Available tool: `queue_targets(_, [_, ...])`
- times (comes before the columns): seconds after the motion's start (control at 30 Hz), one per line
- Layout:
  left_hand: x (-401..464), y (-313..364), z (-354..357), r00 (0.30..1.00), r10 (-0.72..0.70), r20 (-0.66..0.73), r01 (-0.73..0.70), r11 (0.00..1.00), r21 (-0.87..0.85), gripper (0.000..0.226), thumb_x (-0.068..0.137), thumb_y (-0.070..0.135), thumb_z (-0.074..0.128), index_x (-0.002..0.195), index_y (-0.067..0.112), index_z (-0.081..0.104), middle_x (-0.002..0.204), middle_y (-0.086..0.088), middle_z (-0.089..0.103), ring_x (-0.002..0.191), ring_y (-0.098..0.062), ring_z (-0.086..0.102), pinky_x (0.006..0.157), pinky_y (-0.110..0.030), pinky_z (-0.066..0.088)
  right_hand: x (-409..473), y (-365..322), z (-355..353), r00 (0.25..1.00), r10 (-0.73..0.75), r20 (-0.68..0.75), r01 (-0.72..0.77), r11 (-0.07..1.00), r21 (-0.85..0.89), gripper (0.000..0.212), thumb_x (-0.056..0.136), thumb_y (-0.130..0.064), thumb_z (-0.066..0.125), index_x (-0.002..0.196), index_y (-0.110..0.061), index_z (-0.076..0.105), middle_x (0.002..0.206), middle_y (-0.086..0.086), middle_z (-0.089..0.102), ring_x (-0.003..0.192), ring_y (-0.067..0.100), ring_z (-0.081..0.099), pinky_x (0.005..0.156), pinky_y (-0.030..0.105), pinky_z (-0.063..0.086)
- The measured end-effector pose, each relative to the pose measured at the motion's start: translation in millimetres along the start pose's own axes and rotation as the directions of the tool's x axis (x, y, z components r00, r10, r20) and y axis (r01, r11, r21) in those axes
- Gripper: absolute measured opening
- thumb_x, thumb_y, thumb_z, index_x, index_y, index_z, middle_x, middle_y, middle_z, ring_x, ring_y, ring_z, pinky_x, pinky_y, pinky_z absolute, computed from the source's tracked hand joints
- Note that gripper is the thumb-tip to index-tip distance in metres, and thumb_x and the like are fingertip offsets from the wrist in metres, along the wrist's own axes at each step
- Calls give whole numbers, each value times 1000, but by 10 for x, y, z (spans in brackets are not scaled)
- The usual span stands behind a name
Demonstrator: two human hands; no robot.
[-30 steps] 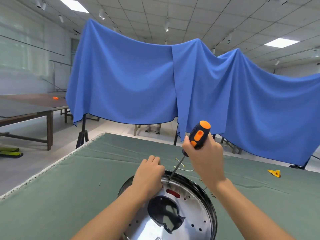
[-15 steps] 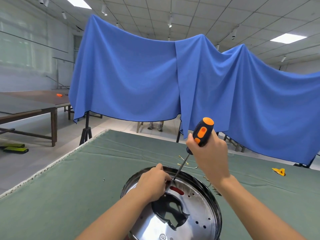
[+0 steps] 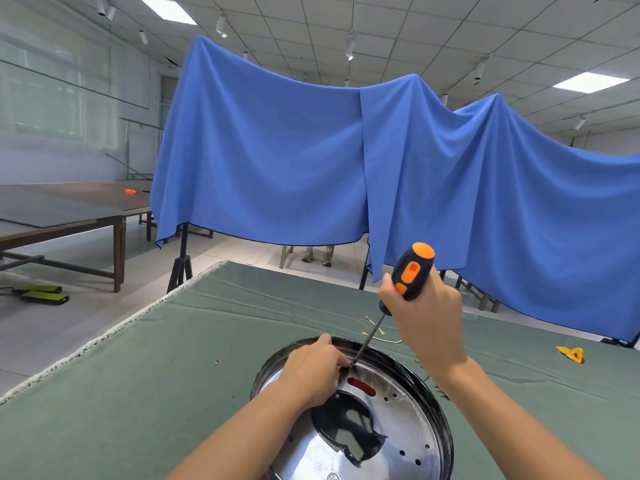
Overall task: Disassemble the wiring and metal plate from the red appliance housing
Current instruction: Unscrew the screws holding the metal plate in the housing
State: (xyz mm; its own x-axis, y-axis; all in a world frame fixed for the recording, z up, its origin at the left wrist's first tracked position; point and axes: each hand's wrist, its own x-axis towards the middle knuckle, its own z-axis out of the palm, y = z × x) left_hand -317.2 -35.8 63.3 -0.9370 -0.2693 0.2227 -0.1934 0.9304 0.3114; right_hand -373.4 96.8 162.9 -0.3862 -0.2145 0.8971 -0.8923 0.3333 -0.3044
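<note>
A round appliance housing (image 3: 446, 420) with a dark rim stands on the green table, its shiny metal plate (image 3: 405, 427) facing up with a dark cut-out in the middle and a red slot showing. My right hand (image 3: 427, 323) grips an orange and black screwdriver (image 3: 410, 271), its tip down at the plate's far edge. Beside that tip, my left hand (image 3: 311, 370) rests on the plate with curled fingers pinching something small that I cannot make out. Loose wires (image 3: 375, 329) with yellow ends lie on the cloth just behind the housing.
The green cloth-covered table (image 3: 138, 393) ends in an edge at the left. A small screw (image 3: 216, 361) lies left of the housing. A yellow piece (image 3: 571, 353) sits at the far right. Blue drapes (image 3: 346, 161) hang behind, wooden tables (image 3: 69, 216) stand at left.
The screwdriver has tilted and its tip has settled beside my left fingers at the plate's far edge. My left hand has drawn back from the rim onto the plate. The view shifted slightly.
</note>
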Motion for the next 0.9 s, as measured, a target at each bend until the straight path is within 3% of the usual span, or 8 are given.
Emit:
queue_targets(0.17, [-3,12,-5,1000,-2,-1,2,1000,6,30,95,21,47,118,31,63,98,-1,42,89,-29,56,71,-35,43,7,7,-13,1000,-4,-3,4,1000,-14,30,78,-11,72,67,-9,45,47,6,48,42,26,46,41,27,34])
queue_targets(0.47, [11,4,11,1000,0,-1,0,1000,11,34,95,19,47,123,33,60,106,-2,47,92,-28,57,73,-36,44,10,37,11,1000,6,4,-6,1000,-2,26,79,-12,72,69,-6,48,49,5,51,43,24,48,42,24,36])
queue_targets(0.57, [6,1,9,1000,5,4,-5,1000,18,34,95,20,47,123,33,60,106,-3,47,90,-28,56,72,-36,44,30,34,40,999,0,52,0,1000,-2,25,81,-16,70,73,-3,50,50,5,51,44,24,49,43,25,37])
queue_targets(0.7, [-9,14,-1,1000,10,3,-10,999,30,32,95,21,47,121,32,62,104,-3,45,89,-29,56,68,-34,41,87,15,74,991,-52,125,50,999,20,28,82,-18,70,74,-8,45,49,-5,43,42,14,39,42,17,30])
queue_targets(0.77, [-8,24,3,1000,6,-2,-6,1000,16,32,95,23,46,122,32,61,104,-3,45,90,-29,57,68,-33,40,106,7,93,980,-66,187,57,997,57,26,83,-20,68,74,-12,44,48,-10,44,41,10,41,44,19,36])
queue_targets(0.9, [45,29,-23,998,-65,14,65,997,-33,34,93,20,46,122,29,61,120,-3,54,104,-28,58,80,-34,44,217,7,129,962,54,267,-71,996,51,30,85,-27,61,69,-24,36,50,-10,46,46,6,47,44,16,36])
